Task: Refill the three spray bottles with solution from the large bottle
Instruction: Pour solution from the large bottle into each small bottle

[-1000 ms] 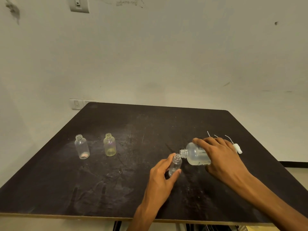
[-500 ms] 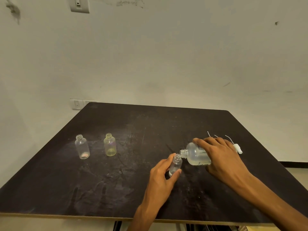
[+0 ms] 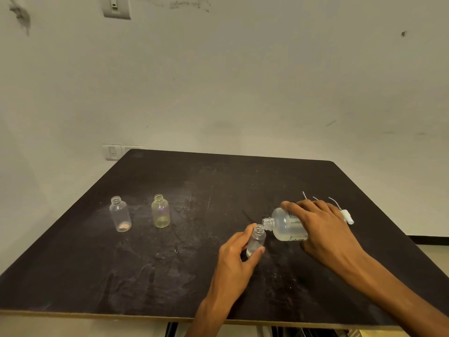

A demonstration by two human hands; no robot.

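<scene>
A small bottle (image 3: 255, 240) is being steadied near-right on the bench (image 3: 194, 276) by the left hand (image 3: 237, 257), fingers curled round it. The large bottle (image 3: 286, 224), gripped by the right hand (image 3: 323, 227), is being tipped, mouth at its neck. Filling is likely under way; two bottles (image 3: 120, 217) (image 3: 160, 214) are waiting far-left.

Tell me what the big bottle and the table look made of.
Big bottle: seemingly translucent, frosted plastic; cloudy walls with liquid showing through. Table: dark matte board, scuffed and scratched, with a pale raw front edge, probably laminated wood, though unsure.
</scene>
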